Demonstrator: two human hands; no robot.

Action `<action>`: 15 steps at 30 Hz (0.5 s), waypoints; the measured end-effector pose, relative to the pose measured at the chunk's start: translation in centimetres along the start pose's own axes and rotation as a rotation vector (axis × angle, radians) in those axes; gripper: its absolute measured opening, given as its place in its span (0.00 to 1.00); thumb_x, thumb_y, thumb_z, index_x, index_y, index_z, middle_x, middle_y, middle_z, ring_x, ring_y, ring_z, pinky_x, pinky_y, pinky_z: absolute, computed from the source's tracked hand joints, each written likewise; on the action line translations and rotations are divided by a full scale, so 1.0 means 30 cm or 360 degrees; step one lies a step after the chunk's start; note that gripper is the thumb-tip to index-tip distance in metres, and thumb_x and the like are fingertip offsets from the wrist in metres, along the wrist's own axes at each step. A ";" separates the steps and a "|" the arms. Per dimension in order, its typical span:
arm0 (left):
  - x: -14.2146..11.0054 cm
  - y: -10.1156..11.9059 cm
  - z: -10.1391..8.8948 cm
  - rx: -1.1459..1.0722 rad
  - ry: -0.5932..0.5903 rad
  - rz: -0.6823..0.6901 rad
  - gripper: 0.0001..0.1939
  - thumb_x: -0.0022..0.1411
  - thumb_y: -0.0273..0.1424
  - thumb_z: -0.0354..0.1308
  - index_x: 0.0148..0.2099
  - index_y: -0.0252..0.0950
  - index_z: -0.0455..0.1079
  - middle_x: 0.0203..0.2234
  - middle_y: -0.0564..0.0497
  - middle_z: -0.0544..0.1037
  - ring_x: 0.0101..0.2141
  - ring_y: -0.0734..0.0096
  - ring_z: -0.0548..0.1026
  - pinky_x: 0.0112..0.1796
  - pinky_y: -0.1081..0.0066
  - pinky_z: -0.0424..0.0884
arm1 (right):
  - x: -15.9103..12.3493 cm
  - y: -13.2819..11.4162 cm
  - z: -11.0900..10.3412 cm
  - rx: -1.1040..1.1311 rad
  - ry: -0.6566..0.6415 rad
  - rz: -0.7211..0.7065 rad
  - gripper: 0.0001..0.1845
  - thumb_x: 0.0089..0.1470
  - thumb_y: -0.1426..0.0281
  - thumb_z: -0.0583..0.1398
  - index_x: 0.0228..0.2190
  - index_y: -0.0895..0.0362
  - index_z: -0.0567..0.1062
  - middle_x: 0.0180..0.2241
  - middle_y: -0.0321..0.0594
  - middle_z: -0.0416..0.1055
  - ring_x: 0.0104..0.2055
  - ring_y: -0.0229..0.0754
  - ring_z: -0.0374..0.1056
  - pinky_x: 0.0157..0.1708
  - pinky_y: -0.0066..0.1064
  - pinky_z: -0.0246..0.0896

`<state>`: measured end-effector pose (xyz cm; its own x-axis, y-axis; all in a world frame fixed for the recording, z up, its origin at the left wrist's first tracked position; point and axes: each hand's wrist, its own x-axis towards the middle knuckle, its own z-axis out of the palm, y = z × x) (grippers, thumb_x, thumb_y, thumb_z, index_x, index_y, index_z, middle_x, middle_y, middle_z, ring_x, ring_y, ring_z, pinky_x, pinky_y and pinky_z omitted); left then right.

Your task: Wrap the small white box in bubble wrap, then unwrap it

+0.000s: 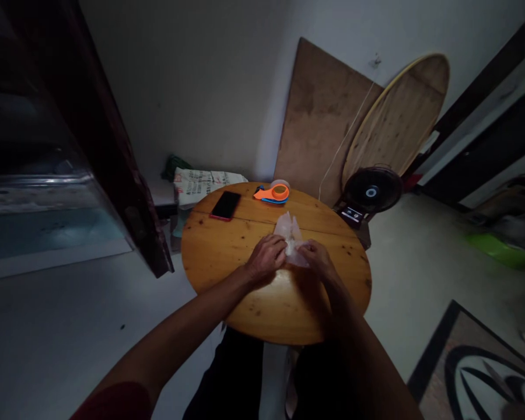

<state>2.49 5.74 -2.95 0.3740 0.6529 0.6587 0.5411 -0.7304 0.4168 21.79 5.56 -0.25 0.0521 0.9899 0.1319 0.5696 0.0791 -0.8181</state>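
A thin, whitish translucent plastic bag (294, 248) lies crumpled near the middle of the round wooden table (219, 256). On its left side my left hand (268, 255) has its fingers curled onto the plastic. Gripping the right side, my right hand (317, 256) pinches an edge of the bag. Two pointed ends of the plastic stick up beyond my fingers. Whether anything is inside the bag I cannot tell. Just past it sits an orange and blue tape dispenser (275, 193).
A phone (226, 206) with a red edge lies at the table's far left. Behind the table, a brown board (319, 111) and a round wooden top (400, 111) lean on the wall. A dark fan (371, 191) stands at the right; a dark door frame (126, 175) rises at left.
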 end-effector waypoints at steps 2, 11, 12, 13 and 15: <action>0.001 -0.001 -0.002 0.0004 -0.0014 -0.0011 0.11 0.59 0.24 0.52 0.42 0.36 0.74 0.43 0.46 0.77 0.46 0.62 0.73 0.50 0.62 0.69 | -0.009 -0.008 0.011 -0.0001 0.0038 0.0002 0.14 0.43 0.58 0.59 0.22 0.56 0.66 0.20 0.32 0.63 0.23 0.35 0.57 0.22 0.26 0.48; 0.003 -0.007 -0.006 -0.0042 -0.0070 -0.0002 0.11 0.58 0.23 0.52 0.41 0.37 0.73 0.40 0.47 0.78 0.46 0.62 0.73 0.49 0.62 0.67 | -0.022 -0.035 -0.017 -0.0377 -0.0006 -0.0063 0.11 0.48 0.62 0.57 0.28 0.57 0.73 0.26 0.37 0.70 0.27 0.37 0.62 0.25 0.25 0.52; 0.004 -0.006 -0.008 -0.0036 -0.0061 0.0000 0.11 0.58 0.23 0.53 0.41 0.37 0.72 0.40 0.47 0.78 0.46 0.61 0.73 0.49 0.61 0.67 | -0.018 -0.035 -0.015 -0.0465 -0.0007 -0.0062 0.09 0.49 0.64 0.57 0.27 0.57 0.73 0.26 0.37 0.70 0.27 0.37 0.62 0.25 0.25 0.52; 0.004 -0.005 -0.010 -0.0027 -0.0048 0.0002 0.11 0.57 0.23 0.53 0.41 0.37 0.72 0.40 0.47 0.78 0.46 0.61 0.72 0.49 0.61 0.66 | -0.014 -0.034 -0.011 -0.0539 -0.0014 -0.0065 0.08 0.49 0.65 0.56 0.25 0.57 0.72 0.25 0.37 0.70 0.27 0.36 0.61 0.25 0.25 0.51; 0.004 -0.003 -0.013 -0.0010 -0.0033 -0.0006 0.10 0.57 0.23 0.53 0.40 0.38 0.72 0.39 0.47 0.78 0.46 0.60 0.71 0.49 0.59 0.65 | -0.007 -0.030 0.000 -0.0649 -0.0042 -0.0028 0.09 0.49 0.67 0.55 0.23 0.57 0.71 0.24 0.36 0.68 0.26 0.35 0.60 0.24 0.25 0.49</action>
<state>2.20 5.81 -2.65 0.3877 0.6595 0.6441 0.5378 -0.7293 0.4230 21.27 5.29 0.48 0.0215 0.9919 0.1252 0.8489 0.0481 -0.5263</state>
